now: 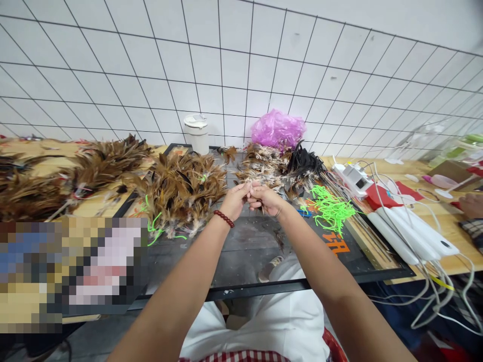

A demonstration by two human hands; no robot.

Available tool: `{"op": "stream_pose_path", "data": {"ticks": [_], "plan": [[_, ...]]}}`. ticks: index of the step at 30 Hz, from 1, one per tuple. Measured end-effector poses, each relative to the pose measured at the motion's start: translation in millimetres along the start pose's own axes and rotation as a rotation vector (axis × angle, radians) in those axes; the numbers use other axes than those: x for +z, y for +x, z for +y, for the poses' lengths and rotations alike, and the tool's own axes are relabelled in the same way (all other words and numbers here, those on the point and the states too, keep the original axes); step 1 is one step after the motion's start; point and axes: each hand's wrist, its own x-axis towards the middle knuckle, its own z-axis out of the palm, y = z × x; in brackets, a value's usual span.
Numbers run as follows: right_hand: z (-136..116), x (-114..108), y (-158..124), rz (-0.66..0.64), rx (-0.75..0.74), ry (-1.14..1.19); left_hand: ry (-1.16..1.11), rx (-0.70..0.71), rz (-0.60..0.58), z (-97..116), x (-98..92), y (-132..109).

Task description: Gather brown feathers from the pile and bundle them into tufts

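Observation:
My left hand [234, 200], below which a dark red bead bracelet [224, 218] circles the wrist, meets my right hand [267, 199] fingertip to fingertip over the dark work board [241, 241]. Both hands are closed in a pinch; whatever lies between the fingers is too small to make out. Left of them is a big pile of brown feathers [184, 188]. Just beyond the hands lie pale-based feathers [260, 163] and a bunch of black feathers [305, 161]. Bright green strings [332, 206] are heaped to the right of my right hand.
A white lidded cup [196, 133] and a pink plastic bag [278, 129] stand against the grid-lined wall. More feathers [109, 161] cover the wooden table at left. On the right are a power strip [352, 178], white devices with cables [415, 234], and another person's hand [472, 205].

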Motion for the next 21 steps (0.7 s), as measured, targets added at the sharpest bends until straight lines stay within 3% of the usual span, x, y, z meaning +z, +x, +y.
{"op": "stream_pose_path", "data": {"ticks": [9,13,17,21], "plan": [[-7,0,-8,-0.215,0.092,0.224,-0.168,-0.068,-0.147,7,5.0,-6],[-5,5,-4,-0.162,0.112,0.204,-0.182,-0.075,-0.096,8,1.6,-5],[1,7,3,0.092,0.100,-0.076,-0.111,-0.014,0.064,0,-1.0,2],[-1,-5,-2,0.180,0.077,-0.670,-0.026,0.090,0.224,-7,2.3,6]]}}
